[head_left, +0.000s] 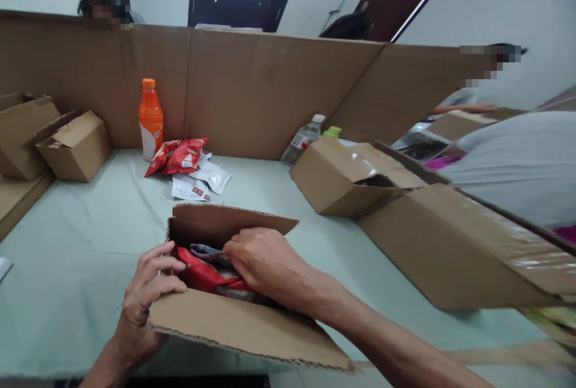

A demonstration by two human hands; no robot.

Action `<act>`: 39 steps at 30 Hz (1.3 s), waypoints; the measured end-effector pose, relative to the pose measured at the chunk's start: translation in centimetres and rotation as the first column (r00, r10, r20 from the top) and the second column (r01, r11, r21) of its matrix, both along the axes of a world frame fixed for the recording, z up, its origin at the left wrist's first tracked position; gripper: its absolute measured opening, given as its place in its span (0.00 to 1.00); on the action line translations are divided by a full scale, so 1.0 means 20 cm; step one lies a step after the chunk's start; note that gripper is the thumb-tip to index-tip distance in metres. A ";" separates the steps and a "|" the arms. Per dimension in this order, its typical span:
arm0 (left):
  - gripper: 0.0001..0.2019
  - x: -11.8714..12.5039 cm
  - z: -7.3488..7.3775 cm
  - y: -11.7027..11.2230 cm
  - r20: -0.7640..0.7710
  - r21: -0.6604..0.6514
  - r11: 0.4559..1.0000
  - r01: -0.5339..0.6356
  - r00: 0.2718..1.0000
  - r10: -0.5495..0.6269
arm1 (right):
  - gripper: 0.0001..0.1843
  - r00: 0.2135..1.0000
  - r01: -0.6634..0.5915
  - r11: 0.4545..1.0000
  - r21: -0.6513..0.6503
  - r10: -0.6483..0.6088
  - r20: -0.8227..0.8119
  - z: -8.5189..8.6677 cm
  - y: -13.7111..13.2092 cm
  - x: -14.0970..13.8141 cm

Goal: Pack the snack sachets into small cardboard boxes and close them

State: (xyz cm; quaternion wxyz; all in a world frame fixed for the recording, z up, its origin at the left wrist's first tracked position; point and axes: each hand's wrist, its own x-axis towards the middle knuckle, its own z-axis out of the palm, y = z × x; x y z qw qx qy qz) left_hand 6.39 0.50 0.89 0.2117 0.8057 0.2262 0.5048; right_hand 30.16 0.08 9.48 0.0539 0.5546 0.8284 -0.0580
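An open cardboard box [243,325] stands on the table in front of me, its flaps folded out. My left hand [148,289] grips its left side, fingers curled over the edge and touching a red packet [198,271] inside. My right hand [270,262] reaches down into the box, closed, its fingertips hidden among the packets. Beside its knuckles lies a dark grey packet [209,253]; whether the hand holds it cannot be made out.
Behind the box are red snack packets [184,157], white pouches [204,177] and an orange bottle [150,121]. A clear bottle [302,141] leans at the back. Cardboard boxes flank both sides: a small one [78,151] left, a long one [472,250] right. A cardboard partition [252,88] stands behind; people are beyond it.
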 end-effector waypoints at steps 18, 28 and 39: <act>0.11 0.01 -0.03 -0.01 0.027 -0.012 1.000 -0.017 0.999 0.017 | 0.10 0.582 0.745 0.540 0.393 -0.237 -0.778 0.06 0.18 0.68; 0.13 0.01 -0.01 -0.02 0.023 -0.014 0.999 -0.041 0.999 0.041 | 0.14 0.481 0.720 0.670 0.183 -0.290 -0.828 -0.23 0.54 0.59; 0.13 0.03 -0.03 0.01 0.035 -0.030 0.999 -0.024 0.999 0.025 | 0.13 0.755 0.097 0.966 0.241 0.086 -0.650 0.08 -0.07 0.14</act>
